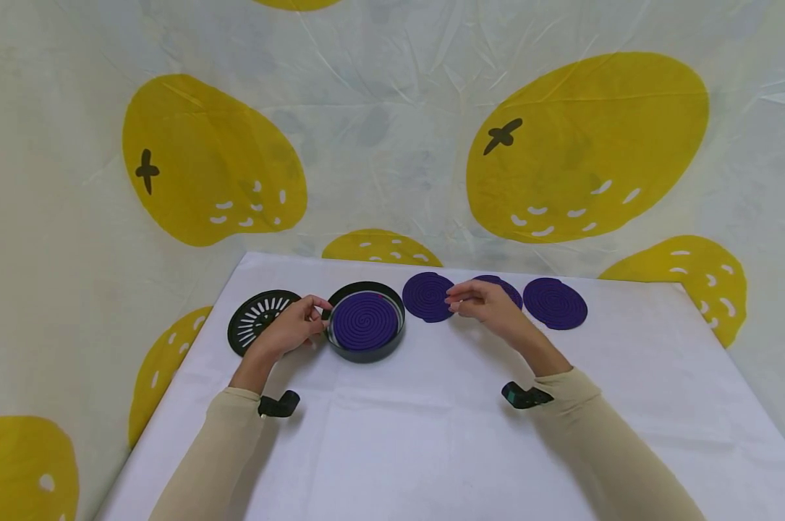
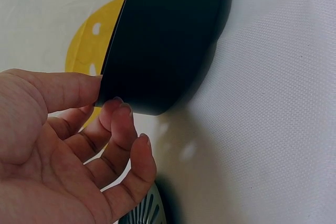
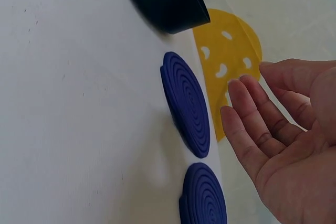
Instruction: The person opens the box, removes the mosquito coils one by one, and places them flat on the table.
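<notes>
Pinching the dark container (image 1: 366, 356) with your left hand (image 1: 294, 325), your right hand (image 1: 490, 307) relaxed and empty right of it, you could tip it by lifting unevenly.

White tabletop (image 1: 392, 449) before a yellow-patterned backdrop (image 1: 392, 159)

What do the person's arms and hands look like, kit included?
Left hand and right hand are bare: no gloves or rings visible. Left sleeve and right sleeve are long, plain beige, ending near the wrists. A small, dark, bent gadget juts from each cuff: left gadget, right gadget, the latter with a greenish patch. No cables visible.
</notes>
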`<state>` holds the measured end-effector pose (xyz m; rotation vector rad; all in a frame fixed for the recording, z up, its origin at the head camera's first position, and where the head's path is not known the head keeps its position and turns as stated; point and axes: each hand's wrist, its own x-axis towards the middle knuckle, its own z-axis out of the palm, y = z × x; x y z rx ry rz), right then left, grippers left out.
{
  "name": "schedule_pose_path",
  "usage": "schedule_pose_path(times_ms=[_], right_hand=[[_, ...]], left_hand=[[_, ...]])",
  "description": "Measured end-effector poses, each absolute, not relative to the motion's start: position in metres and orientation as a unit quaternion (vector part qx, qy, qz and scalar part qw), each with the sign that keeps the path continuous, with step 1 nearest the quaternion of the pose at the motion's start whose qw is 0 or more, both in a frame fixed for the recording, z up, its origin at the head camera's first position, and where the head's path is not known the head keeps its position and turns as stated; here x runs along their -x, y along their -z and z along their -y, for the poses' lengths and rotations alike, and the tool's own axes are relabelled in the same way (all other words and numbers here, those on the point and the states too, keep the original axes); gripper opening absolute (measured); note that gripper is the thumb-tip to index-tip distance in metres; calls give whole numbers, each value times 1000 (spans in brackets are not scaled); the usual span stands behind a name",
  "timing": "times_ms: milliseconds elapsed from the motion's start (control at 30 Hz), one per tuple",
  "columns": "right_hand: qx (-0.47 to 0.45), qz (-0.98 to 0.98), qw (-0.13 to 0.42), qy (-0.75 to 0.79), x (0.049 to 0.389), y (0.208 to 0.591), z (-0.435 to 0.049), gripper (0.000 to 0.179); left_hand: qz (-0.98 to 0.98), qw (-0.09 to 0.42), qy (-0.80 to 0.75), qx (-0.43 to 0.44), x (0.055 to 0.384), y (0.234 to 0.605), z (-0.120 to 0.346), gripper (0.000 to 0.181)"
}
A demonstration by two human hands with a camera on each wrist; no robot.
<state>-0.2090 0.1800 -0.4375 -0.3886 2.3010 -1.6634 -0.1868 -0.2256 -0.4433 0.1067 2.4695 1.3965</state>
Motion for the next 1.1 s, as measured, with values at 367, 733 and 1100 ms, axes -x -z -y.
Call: schedule_pose_path(times_ms=[367,733,1100], right_hand=[[163,-779,151,587,208,434,-157,36],[182,-781,153,577,213,432,-133,33],[217,-760,171,589,214,429,-109,39]], left_hand=[[-859,153,-486,-36,187,443,227,33],[-858,159,-488,-29,188,443,226,33],[-856,156,-491,-36,187,442,226,33]])
